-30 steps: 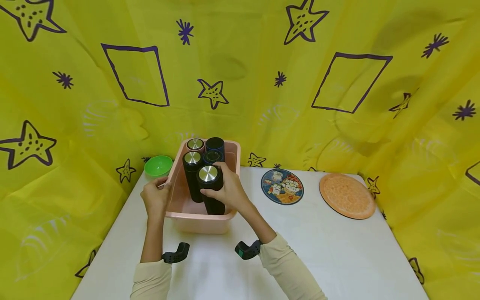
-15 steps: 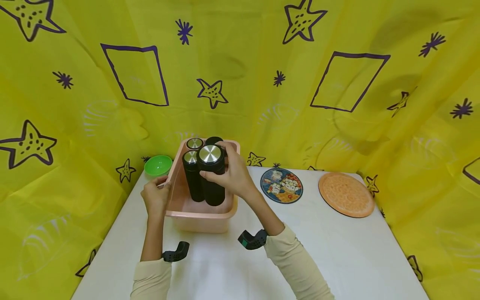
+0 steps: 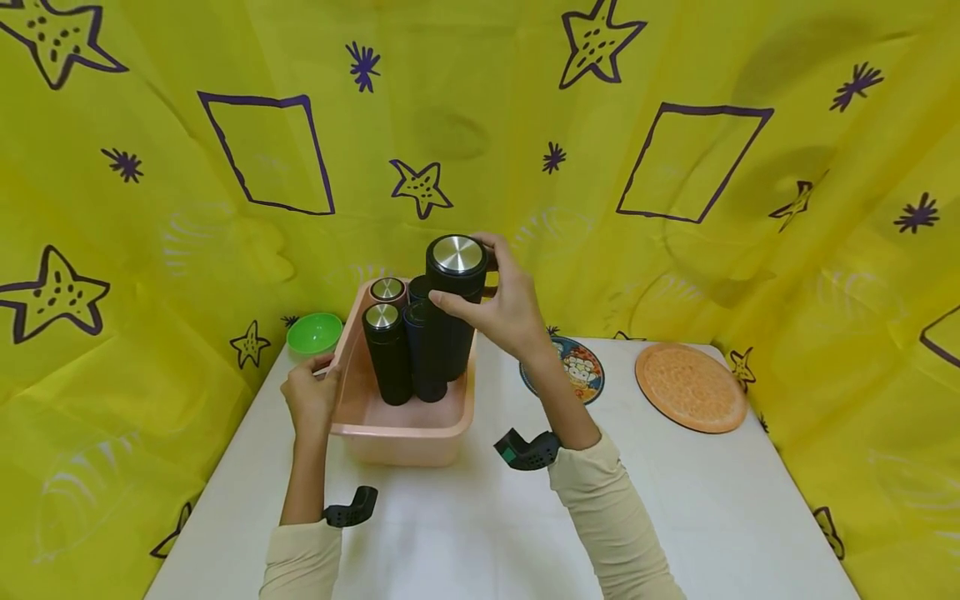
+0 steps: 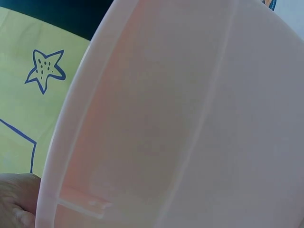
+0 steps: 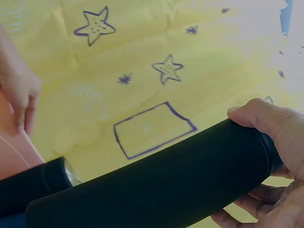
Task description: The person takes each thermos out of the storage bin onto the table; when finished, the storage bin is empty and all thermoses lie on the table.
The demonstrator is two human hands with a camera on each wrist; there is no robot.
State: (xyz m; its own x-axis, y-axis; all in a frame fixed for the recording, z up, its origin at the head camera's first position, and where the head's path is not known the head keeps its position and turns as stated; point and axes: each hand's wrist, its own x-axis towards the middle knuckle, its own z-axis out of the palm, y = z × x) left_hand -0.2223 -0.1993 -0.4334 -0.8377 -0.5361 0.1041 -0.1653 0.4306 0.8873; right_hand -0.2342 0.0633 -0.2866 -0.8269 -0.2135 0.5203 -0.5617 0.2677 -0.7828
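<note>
My right hand grips a black vacuum flask with a silver-topped lid near its upper end. The flask stands roughly upright over the right side of a pink plastic tub. In the right wrist view, thumb and fingers wrap the lid end of this flask. My left hand pinches the tub's left rim; the left wrist view shows part of that hand beside the rim. Inside stand another silver-lidded black flask, a dark blue flask and a silver-lidded flask behind.
A green bowl stands left of the tub. To the right lie a round patterned mat, partly behind my right forearm, and an orange round mat. Yellow sheeting with drawn stars surrounds the white table.
My right hand has raised the black flask and carried it right, uncovering the dark blue flask behind it. My left hand has stayed on the tub's rim.
</note>
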